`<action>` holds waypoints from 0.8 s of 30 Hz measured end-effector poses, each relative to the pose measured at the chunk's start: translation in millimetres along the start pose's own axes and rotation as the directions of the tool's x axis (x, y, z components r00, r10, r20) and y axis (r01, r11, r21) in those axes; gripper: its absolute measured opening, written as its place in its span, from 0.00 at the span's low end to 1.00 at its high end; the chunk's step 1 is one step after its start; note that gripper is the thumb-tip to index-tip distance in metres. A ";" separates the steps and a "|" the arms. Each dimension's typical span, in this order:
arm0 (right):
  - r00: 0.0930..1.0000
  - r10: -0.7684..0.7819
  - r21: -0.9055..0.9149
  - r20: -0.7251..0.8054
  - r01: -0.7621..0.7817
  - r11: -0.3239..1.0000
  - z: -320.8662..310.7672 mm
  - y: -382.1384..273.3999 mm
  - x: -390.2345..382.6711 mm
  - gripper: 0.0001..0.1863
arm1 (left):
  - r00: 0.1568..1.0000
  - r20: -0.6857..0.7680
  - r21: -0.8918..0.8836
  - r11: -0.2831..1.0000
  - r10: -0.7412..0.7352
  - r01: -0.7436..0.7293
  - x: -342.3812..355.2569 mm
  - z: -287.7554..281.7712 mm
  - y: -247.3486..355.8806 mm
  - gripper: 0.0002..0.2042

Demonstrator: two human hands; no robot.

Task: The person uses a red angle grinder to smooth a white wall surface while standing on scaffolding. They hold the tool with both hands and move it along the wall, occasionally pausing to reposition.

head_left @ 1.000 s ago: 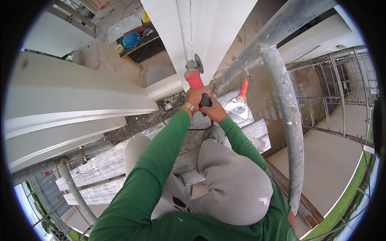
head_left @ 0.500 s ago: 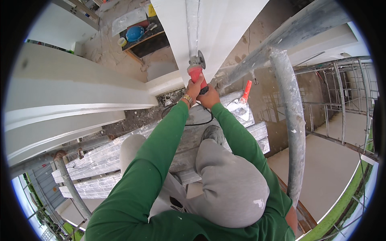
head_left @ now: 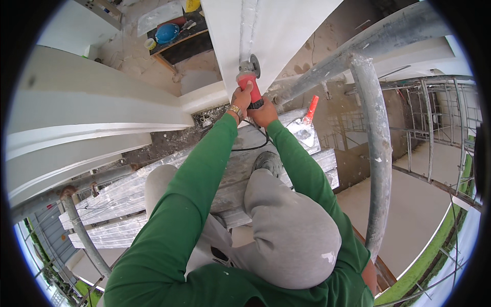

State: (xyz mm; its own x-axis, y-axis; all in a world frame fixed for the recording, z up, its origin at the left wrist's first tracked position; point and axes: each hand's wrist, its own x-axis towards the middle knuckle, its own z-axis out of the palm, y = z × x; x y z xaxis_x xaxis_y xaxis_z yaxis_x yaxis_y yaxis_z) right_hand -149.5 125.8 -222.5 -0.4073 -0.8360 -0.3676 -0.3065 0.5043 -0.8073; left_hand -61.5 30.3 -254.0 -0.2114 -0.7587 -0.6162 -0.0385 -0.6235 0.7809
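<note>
My left hand (head_left: 241, 101), with a watch at the wrist, is closed around a red angle grinder (head_left: 254, 89). My right hand (head_left: 265, 113) grips its dark rear end, below and right of my left. The grinder's grey disc (head_left: 255, 66) stands at a pale vertical strip (head_left: 249, 28) on a white column (head_left: 291, 23); whether they touch, I cannot tell. A black cord (head_left: 248, 149) loops below the hands. My green-sleeved arms reach forward over my grey-trousered legs. A red object (head_left: 312, 106), its lower end by some white plaster-smeared material, lies to the right of my hands.
Plastered planks (head_left: 107, 204) lie beneath me, between metal scaffold pipes (head_left: 373, 153). A pale wall (head_left: 87, 92) is on the left. Beyond it, upper left, a low bench (head_left: 184, 51) holds a blue round object (head_left: 166, 34). More scaffolding (head_left: 429, 117) stands at the right, above a lower floor.
The grinder and both my hands have moved upward in the picture along the column's strip, and my arms reach farther forward. Both hands still grip the tool.
</note>
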 end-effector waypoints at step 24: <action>1.000 0.008 -0.043 0.000 -0.008 0.999 -1.4 -11.5 -1.9 0.33 | 0.999 -0.021 -0.052 0.998 -0.033 0.032 -1.1 -2.5 7.1 0.28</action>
State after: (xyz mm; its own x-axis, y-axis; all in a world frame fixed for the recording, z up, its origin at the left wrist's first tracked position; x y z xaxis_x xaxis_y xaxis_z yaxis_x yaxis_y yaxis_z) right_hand -146.4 121.9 -211.9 -0.4097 -0.8320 -0.3741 -0.3402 0.5199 -0.7836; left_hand -59.1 26.2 -248.1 -0.1898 -0.7413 -0.6438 0.0051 -0.6565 0.7543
